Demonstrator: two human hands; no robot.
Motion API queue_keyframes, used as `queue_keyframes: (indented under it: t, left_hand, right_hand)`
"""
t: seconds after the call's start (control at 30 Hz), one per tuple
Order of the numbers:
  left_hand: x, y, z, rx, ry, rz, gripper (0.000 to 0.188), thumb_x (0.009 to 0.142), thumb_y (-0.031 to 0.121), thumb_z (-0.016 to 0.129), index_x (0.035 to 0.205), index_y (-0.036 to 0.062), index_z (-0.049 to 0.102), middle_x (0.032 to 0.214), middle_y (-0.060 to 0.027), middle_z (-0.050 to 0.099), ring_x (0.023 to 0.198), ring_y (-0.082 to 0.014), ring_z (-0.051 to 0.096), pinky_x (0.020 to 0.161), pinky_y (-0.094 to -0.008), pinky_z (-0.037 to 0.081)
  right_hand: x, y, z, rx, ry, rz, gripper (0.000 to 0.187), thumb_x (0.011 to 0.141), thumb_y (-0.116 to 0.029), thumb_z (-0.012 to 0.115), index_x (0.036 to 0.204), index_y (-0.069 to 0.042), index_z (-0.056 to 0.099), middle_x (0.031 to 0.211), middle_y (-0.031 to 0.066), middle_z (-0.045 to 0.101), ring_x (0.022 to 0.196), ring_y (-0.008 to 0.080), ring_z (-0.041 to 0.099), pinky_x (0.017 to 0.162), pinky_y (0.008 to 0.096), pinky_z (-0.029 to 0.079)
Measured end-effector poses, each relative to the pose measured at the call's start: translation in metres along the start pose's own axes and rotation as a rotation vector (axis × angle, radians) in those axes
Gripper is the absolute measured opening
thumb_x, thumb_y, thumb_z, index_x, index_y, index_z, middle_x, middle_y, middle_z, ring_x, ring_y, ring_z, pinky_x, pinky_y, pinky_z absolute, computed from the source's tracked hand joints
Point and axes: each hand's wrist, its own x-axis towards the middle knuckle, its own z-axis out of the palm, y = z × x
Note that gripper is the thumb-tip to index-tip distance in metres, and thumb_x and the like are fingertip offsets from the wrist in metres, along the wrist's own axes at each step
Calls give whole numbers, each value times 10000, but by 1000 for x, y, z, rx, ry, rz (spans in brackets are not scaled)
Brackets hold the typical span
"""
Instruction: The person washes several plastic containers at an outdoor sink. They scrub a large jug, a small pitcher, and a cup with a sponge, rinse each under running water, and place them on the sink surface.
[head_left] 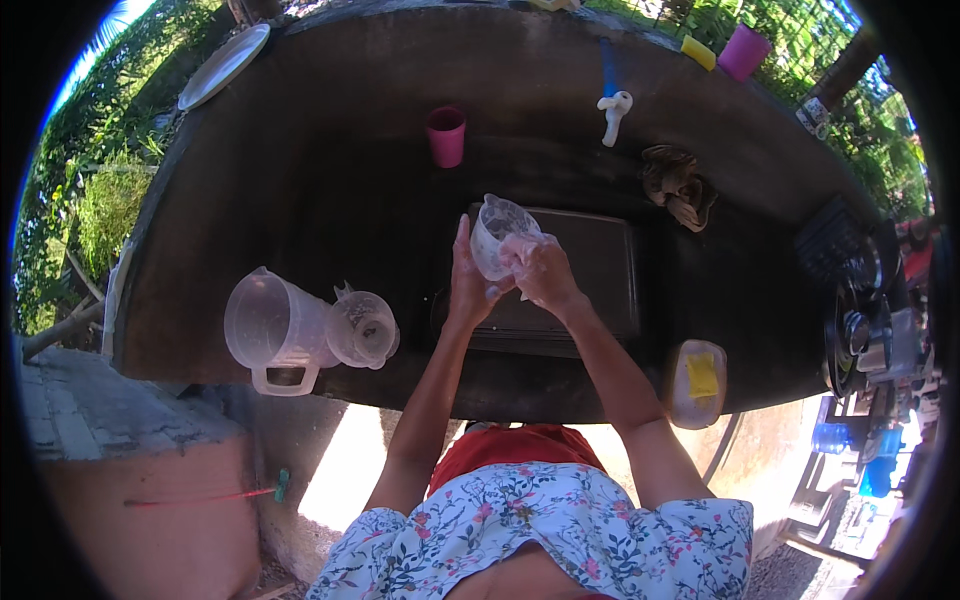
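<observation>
A small see-through plastic jug (491,236) with a pouring lip is held up over the dark counter, tilted, with whitish suds on it. My left hand (468,283) supports it from the left and below, its fingers stretched up along the side. On the opposite side, my right hand (540,268) is closed against the jug's wall near the rim, with suds on the fingers. Whether anything else is inside that fist is hidden. A large clear pitcher (276,325) with a handle lies at the left, touching a smaller clear plastic container (362,330).
Beneath my hands lies a dark rectangular tray (590,270). Behind stand a pink cup (447,138) and a white tap (613,115). A crumpled brown cloth (680,187) lies at right. Near the front edge is a soap container (686,400) with a yellow sponge (704,376). Dishes (850,335) crowd the far right.
</observation>
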Motion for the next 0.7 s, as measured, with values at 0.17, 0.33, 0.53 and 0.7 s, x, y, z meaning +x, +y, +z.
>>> queue_keyframes:
  t: [0.17, 0.33, 0.53, 0.7]
  left_hand:
    - [60, -9, 48, -323, -101, -46, 931, 539, 207, 829, 1309, 31, 334, 1146, -151, 559, 1051, -236, 563, 909, -359, 440]
    - [69, -17, 101, -458, -164, -180, 881, 544, 183, 820, 1274, -1, 364, 1109, -138, 576, 1038, -214, 563, 889, -337, 453]
    - [78, -14, 136, -473, -128, -189, 918, 503, 109, 832, 1282, 6, 358, 1165, -143, 516, 1092, -257, 518, 915, -342, 428]
    - [90, -5, 154, -14, -51, -44, 994, 488, 117, 847, 1314, 27, 302, 1213, -175, 445, 1158, -331, 431, 947, -388, 394]
  right_hand:
    - [46, 3, -79, -19, 251, -96, 219, 766, -156, 667, 939, -33, 610, 902, 126, 594, 721, 277, 587, 668, 382, 476]
    - [121, 23, -153, -205, 378, -8, 214, 789, -233, 655, 897, -49, 646, 861, 113, 632, 823, 282, 602, 722, 396, 478]
    - [95, 76, -198, -293, 372, -22, 160, 815, -206, 620, 841, -52, 656, 831, 107, 650, 798, 282, 611, 697, 385, 483]
    - [54, 120, -147, 296, 662, -23, 78, 774, 19, 591, 836, -25, 575, 793, 104, 580, 670, 160, 579, 605, 273, 464]
